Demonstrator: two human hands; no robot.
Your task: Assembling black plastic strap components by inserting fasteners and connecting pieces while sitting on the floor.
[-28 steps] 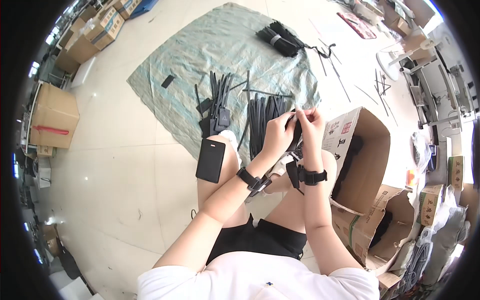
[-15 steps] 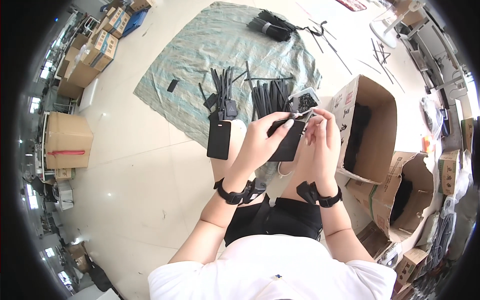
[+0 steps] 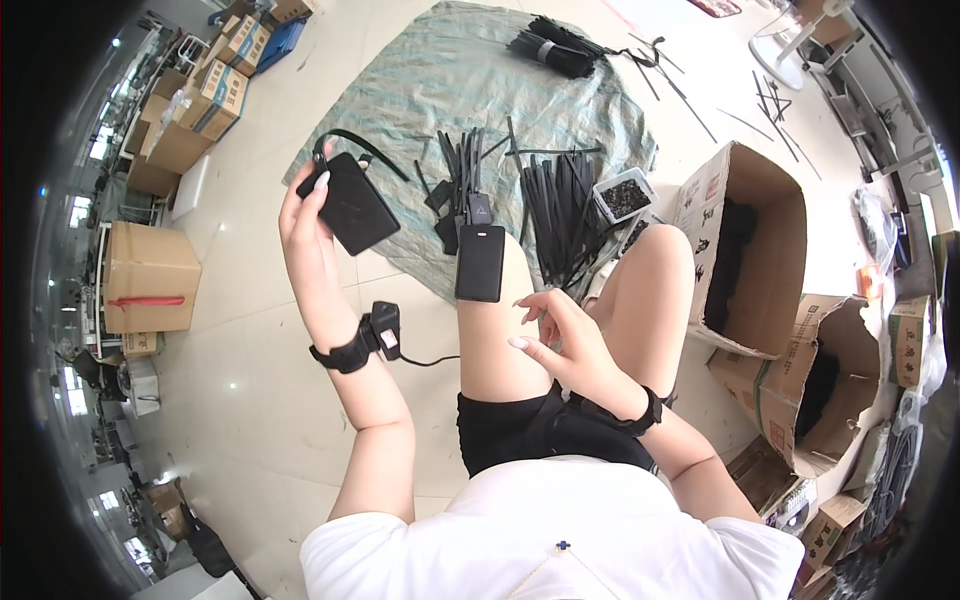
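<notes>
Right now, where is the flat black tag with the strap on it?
The flat black tag is held up in the left hand, left of centre in the head view, over the edge of the green cloth.

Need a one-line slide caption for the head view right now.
Seated person's left hand lifts a black card holder; right hand rests empty above the knees.

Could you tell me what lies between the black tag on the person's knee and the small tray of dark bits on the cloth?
In the head view, a heap of black straps lies on the green cloth between the black tag and the small tray.
</notes>
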